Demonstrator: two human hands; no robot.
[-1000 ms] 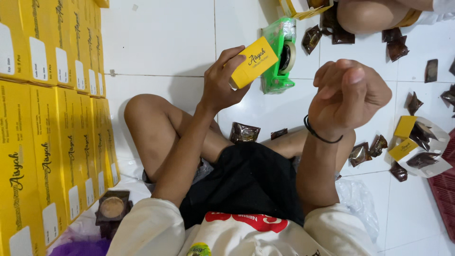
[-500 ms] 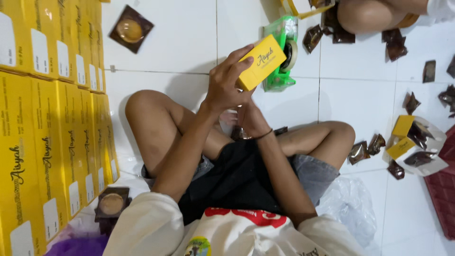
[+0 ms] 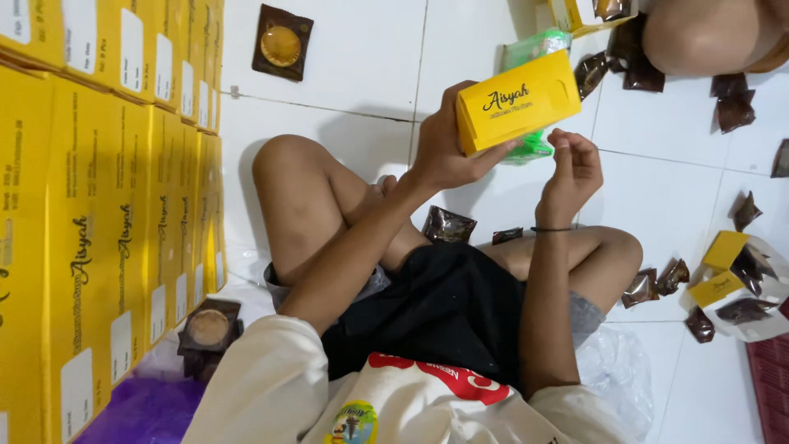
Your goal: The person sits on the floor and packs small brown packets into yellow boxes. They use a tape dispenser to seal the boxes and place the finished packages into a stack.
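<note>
Head view: left hand (image 3: 448, 152) clamps yellow box (image 3: 516, 100) at upper centre; right hand (image 3: 571, 168), fingers apart and empty, should steady its lower end.

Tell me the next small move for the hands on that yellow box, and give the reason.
Probably bring the right hand onto the near end of the yellow box. The left hand alone grips the box, raised over the white tiled floor, while the right hand's fingers are curled just beside it, not touching.
</note>
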